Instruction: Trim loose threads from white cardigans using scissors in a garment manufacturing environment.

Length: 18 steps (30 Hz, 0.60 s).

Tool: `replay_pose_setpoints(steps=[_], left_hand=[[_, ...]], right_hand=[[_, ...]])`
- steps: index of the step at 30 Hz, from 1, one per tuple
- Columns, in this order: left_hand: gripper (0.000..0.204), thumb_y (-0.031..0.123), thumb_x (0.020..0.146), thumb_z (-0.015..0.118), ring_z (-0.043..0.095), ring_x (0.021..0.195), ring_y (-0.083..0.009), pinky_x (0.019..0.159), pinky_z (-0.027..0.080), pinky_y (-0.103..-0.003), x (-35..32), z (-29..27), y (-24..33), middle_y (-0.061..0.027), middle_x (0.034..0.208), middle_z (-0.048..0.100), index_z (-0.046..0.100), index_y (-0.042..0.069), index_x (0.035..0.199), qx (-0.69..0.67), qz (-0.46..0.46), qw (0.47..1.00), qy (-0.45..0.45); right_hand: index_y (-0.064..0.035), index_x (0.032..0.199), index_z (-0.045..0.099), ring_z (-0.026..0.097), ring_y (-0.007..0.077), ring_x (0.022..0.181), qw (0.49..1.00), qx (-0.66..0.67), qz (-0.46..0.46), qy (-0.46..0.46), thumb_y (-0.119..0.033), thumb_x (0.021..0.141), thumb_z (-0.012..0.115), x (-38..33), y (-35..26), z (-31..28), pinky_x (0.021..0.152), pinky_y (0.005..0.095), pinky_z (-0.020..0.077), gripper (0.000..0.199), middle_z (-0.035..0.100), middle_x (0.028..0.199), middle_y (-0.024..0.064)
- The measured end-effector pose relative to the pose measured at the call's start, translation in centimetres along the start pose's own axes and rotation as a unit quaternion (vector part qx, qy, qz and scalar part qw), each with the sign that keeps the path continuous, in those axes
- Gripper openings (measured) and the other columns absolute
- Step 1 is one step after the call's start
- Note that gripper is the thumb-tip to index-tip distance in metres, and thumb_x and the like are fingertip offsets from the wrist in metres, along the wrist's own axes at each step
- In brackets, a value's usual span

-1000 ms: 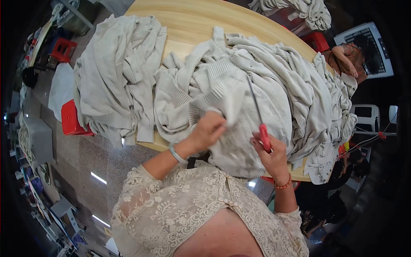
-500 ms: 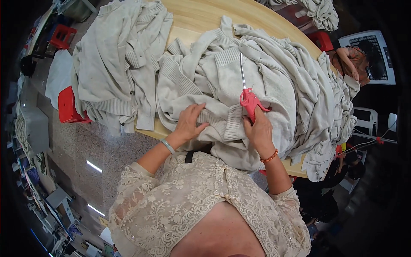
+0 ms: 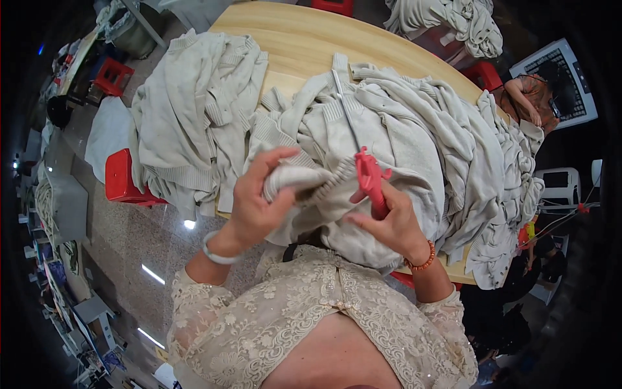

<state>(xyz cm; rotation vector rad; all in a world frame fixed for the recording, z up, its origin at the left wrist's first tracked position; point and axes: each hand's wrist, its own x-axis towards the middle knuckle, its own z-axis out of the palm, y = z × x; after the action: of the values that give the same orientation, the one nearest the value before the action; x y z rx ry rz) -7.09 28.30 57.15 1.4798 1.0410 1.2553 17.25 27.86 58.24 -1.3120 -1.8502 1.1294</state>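
My left hand grips a folded, ribbed part of a cream knitted sweater, lifted a little off the pile and blurred by motion. My right hand is closed round the handle of a pink air blow gun. Its long thin metal nozzle points away from me over the sweaters. Ribbed edging of the held sweater lies between my hands, close to the gun. Beneath and beyond them a big heap of cream sweaters spreads across the table to the right.
A second sweater pile hangs over the left end of the wooden table. Red stools stand around, one stool beside that pile. A person sits at the far right, and a white chair stands nearby.
My left hand has taken hold of the sweater's ribbed part and raised it. The air blow gun has come nearer to me, its nozzle tilting further left.
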Motion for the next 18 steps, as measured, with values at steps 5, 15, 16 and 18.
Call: replay_pose_setpoints(steps=[5,15,16,18], left_hand=[[0.053,0.003,0.084,0.070,0.063,0.104,-0.0242,0.089,0.049,-0.031,-1.8,3.2,3.0,-0.0182,0.121,0.058,0.047,-0.004,0.130,0.048,0.231,0.971,-0.044],[0.104,0.026,0.074,0.084,0.045,0.124,-0.0219,0.106,0.035,-0.038,-8.1,5.0,-10.0,-0.0124,0.138,0.039,0.016,0.002,0.148,0.010,-0.105,0.994,-0.008],[0.074,0.020,0.090,0.068,0.049,0.119,-0.0165,0.105,0.037,-0.032,-7.0,5.6,-11.2,-0.0098,0.134,0.045,0.025,0.001,0.146,-0.029,-0.060,0.998,-0.019],[0.058,0.018,0.092,0.064,0.060,0.102,-0.0153,0.092,0.049,-0.028,-4.3,4.8,-0.9,-0.0107,0.119,0.058,0.037,0.001,0.141,-0.572,-0.199,0.786,0.126]], right_hand=[[-0.0018,0.116,0.059,0.057,0.0100,0.068,0.983,0.125,-0.131,-0.016,-0.018,0.069,0.084,1.0,-3.1,1.3,0.062,0.0255,0.0461,0.055,0.062,0.079,0.0047],[0.0022,0.102,0.064,0.043,0.0025,0.064,0.974,0.179,-0.060,-0.123,-0.003,0.077,0.063,2.2,-5.8,1.9,0.057,0.0207,0.0383,0.025,0.049,0.067,-0.0040],[0.0023,0.105,0.064,0.043,0.0025,0.065,0.960,0.213,-0.061,-0.168,-0.002,0.077,0.063,2.1,-6.3,2.6,0.057,0.0204,0.0386,0.028,0.049,0.068,-0.0039],[0.0016,0.114,0.063,0.045,0.0036,0.071,0.927,0.271,-0.035,-0.258,-0.002,0.079,0.064,2.0,-8.2,2.7,0.064,0.0204,0.0400,0.035,0.054,0.076,-0.0038]])
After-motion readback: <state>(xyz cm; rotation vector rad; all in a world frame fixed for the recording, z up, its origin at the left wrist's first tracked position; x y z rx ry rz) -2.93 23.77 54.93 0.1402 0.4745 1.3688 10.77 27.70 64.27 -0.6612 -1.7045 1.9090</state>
